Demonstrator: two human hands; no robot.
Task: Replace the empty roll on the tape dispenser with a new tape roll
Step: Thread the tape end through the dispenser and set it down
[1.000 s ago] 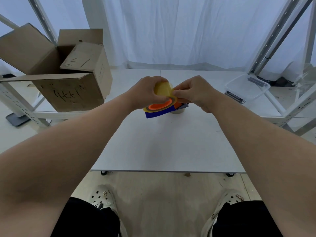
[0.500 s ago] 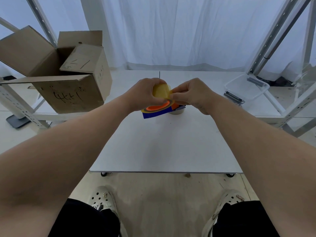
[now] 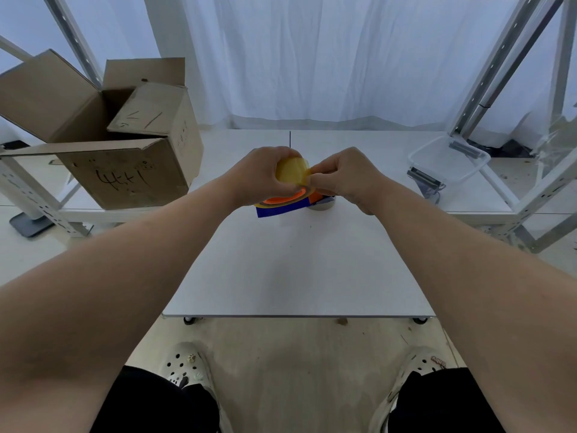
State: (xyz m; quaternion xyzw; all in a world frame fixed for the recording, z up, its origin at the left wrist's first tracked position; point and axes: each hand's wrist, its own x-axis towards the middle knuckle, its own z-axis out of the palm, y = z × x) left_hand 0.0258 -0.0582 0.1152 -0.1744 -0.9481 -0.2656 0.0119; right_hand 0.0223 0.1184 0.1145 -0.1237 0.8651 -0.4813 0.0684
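left hand [image 3: 259, 174] gripping one yellow tape roll [image 3: 291, 172], right hand [image 3: 347, 175] pinching its edge, one blue dispenser [image 3: 281, 209]

We read this as a storeroom or packing workspace, not a home. Slotted steel shelving uprights [image 3: 499, 67] stand on the right, with a matching rack [image 3: 28, 195] on the left. An open cardboard box [image 3: 125, 176] with handwritten marks sits on the left shelf. A plain white surface [image 3: 296, 270] on small castors [image 3: 189, 320] stands between them. A clear plastic bin [image 3: 449, 164] rests on the right shelf. White curtain sheeting [image 3: 312, 57] closes off the back, and the floor [image 3: 296, 354] is bare and pale.
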